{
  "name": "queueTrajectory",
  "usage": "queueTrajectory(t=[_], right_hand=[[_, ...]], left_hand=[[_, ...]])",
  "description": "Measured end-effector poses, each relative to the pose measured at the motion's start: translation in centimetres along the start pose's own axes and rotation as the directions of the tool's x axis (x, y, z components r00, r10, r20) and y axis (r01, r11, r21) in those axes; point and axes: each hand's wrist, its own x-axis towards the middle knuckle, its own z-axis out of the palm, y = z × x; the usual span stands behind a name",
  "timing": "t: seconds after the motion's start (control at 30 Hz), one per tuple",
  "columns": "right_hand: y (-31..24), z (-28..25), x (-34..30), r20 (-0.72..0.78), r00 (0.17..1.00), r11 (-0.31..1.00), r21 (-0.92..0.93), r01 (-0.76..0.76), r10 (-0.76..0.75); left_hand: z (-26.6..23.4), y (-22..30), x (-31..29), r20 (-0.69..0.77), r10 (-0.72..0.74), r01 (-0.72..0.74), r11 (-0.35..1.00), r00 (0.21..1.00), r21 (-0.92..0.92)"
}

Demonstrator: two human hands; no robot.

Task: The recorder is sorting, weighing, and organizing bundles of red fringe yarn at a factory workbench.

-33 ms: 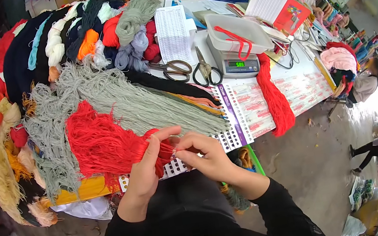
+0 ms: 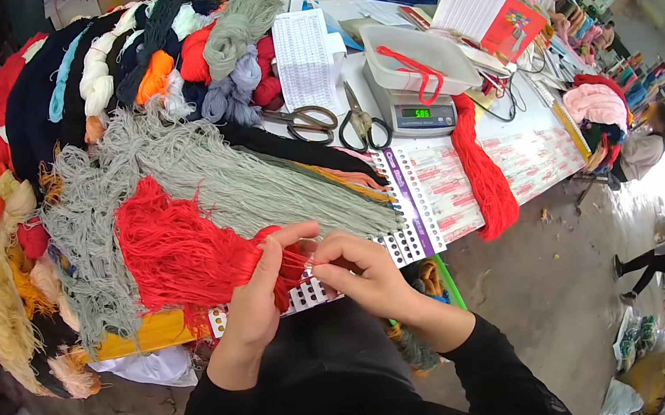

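Left hand [image 2: 255, 298]: closed around the gathered end of the red yarn bundle [image 2: 172, 247], index finger stretched out toward the right hand.
Right hand [image 2: 366, 274]: thumb and forefinger together, pinching thin strands drawn from the bundle's gathered end; just beside the left hand.
Red yarn bundle: at the near edge of the worktop [image 2: 529, 122], its loose strands fanned leftward over the grey yarn [image 2: 258, 180].
Grey yarn: spread across the near left part of the worktop, its narrow end reaching the perforated card [image 2: 417, 215].
Scissors: one black-handled pair [image 2: 363, 127] beside the scale, a darker pair [image 2: 309, 122] to its left.
Scale [image 2: 423, 116]: green display lit, a translucent tub [image 2: 455, 73] on top with a red strap [image 2: 405, 61] lying across it.
Red skein [image 2: 486, 177]: right of the scale, hanging over the worktop's near edge.
Paper sheet [image 2: 303, 58]: printed, near the skeins of many colours [image 2: 96, 80].
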Motion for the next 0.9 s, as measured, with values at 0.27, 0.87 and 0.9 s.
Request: queueTrajectory(t=[0.27,0.87,0.9], right_hand=[[0.6,-0.7,-0.7,0.091,0.964,0.849,0.457,-0.265,0.251],[1.1,-0.8,-1.1,0.067,0.971,0.891,0.386,-0.238,0.23],[1.1,-0.8,-1.2,0.063,0.971,0.892,0.386,-0.237,0.231]], left_hand=[[-0.3,0.2,0.5,-0.086,0.056,-0.056,0.998,0.995,-0.005],[-0.6,0.6,1.0,-0.124,0.033,-0.06,0.972,0.992,-0.226],[-0.6,0.5,1.1,-0.121,0.032,-0.058,0.972,0.992,-0.226]])
